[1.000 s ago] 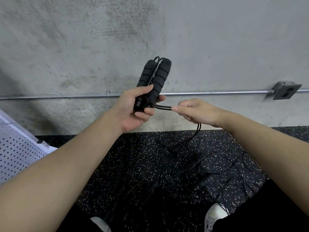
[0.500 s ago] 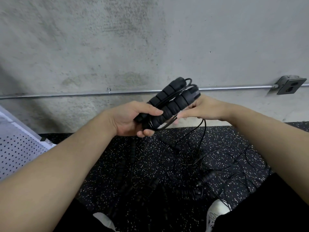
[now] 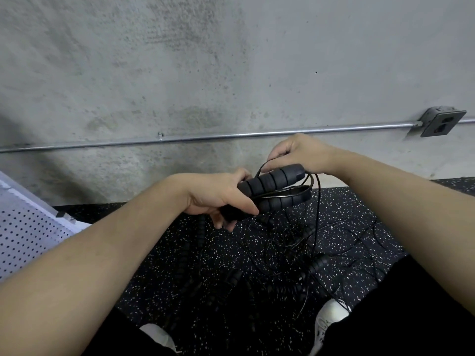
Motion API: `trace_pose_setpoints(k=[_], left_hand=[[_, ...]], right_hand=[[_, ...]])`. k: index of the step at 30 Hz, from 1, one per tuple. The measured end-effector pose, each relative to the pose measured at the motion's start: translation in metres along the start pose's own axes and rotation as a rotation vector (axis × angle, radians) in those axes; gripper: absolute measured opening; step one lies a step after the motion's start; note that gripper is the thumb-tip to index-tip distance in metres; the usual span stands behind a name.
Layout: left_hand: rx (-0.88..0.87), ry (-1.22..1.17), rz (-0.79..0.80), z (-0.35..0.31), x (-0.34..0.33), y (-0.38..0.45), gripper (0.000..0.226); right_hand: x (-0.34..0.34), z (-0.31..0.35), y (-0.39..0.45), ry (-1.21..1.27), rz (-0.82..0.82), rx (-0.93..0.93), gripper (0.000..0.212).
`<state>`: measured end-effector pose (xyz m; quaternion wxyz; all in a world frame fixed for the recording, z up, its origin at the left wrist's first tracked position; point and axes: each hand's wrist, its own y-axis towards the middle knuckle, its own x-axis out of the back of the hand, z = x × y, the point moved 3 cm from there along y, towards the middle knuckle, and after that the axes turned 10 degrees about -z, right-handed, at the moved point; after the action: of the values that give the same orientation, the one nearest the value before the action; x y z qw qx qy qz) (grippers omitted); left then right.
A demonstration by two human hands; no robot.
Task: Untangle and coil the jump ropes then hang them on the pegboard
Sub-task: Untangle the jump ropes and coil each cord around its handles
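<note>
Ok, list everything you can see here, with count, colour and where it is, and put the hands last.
held jump rope handles: two, black foam, side by side in the left hand
cord: black, looped over the handles, trailing to the floor
tangled jump ropes: count unclear, black, on the speckled floor
pegboard: one, white, far left
conduit pipe: one, grey, along the concrete wall
outlet box: one, grey, right end of the pipe
shoes: two, white, bottom edge
left hand: grips the handles
right hand: pinches the cord

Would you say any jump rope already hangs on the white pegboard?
No, the white perforated pegboard shows only bare holes in view.
</note>
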<state>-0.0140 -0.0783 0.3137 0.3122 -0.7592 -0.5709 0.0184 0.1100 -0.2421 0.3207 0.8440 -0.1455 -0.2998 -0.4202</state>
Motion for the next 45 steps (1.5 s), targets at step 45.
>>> trace_pose_setpoints(k=[45], left_hand=[[-0.100, -1.032, -0.296, -0.003, 0.017, -0.003, 0.048]], right_hand=[[-0.043, 0.051, -0.013, 0.417, -0.086, -0.228, 0.050]])
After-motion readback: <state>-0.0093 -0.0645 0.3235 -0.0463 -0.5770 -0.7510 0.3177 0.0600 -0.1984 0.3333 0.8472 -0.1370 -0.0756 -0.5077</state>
